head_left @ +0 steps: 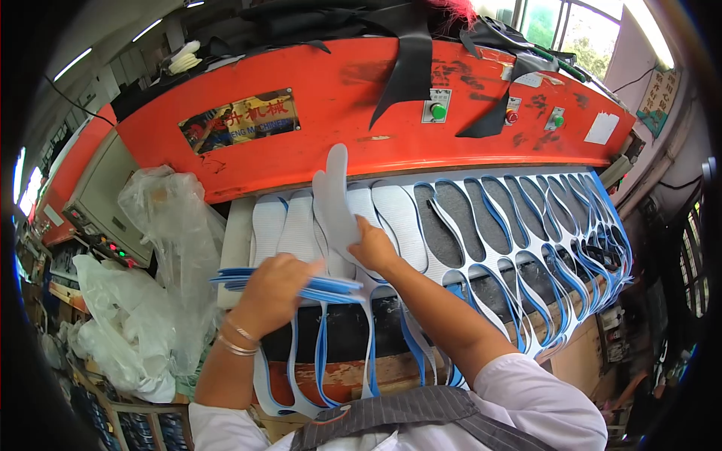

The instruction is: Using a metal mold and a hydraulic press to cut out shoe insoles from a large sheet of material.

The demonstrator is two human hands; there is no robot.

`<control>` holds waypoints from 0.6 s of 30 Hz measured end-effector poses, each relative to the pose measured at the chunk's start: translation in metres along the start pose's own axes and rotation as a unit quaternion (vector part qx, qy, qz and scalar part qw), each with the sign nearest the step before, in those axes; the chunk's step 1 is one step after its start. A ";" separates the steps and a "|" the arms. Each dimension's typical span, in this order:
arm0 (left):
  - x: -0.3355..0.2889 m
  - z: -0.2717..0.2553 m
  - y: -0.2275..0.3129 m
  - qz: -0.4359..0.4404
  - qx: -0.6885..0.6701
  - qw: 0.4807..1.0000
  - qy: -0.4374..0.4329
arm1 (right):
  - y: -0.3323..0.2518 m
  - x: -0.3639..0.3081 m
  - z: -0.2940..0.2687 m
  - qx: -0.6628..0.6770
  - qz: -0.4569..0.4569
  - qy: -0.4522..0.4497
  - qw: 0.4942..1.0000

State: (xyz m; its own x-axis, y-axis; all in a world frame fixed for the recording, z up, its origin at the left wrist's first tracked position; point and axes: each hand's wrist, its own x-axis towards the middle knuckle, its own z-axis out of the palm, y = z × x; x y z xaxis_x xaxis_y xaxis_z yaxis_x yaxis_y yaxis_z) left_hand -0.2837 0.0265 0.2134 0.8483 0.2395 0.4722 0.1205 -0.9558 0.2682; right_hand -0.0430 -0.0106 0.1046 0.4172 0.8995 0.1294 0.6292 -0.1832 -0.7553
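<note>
My left hand (272, 295), with bangles at its wrist, is closed on a stack of blue and white soles (331, 289) lying edge-on, low over the cutting bed. My right hand (372, 245) pinches pale shoe soles (336, 199) and holds them raised and tilted, slightly blurred. Beneath both hands is a white and blue foam sheet (451, 264) cut into sole shapes. Several cut soles (398, 214) still sit in its left part, partly covered by my hands. Toward the right, sole-shaped openings show the dark surface below.
A red press beam (331, 105) spans the back, with green buttons (438, 111) and a red button (511, 116). Black material strips (406, 64) hang over it. Plastic bags (169, 255) and a control box (113, 199) stand at left. Sheet strips (368, 353) droop over the front edge.
</note>
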 end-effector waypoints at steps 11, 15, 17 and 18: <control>0.016 0.031 -0.014 -0.025 0.078 0.985 -0.150 | 0.067 0.027 -0.055 -0.089 0.179 0.053 0.978; 0.004 0.032 -0.015 -0.214 0.069 0.948 -0.224 | 0.098 0.044 -0.080 0.167 0.337 0.011 0.926; -0.004 0.034 -0.023 -0.307 0.049 0.925 -0.218 | 0.098 0.057 -0.087 0.162 0.334 -0.053 0.927; 0.002 0.024 -0.021 -0.327 0.031 0.916 -0.229 | 0.101 0.054 -0.082 0.139 0.327 -0.056 0.933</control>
State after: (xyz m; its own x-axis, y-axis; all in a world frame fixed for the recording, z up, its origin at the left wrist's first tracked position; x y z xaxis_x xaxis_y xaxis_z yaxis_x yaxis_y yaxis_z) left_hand -0.2720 0.0427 0.1882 0.7098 0.6817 -0.1776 0.6974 -0.6443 0.3140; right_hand 0.0968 -0.0125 0.0883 0.5714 0.6701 -0.4738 0.0636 -0.6117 -0.7885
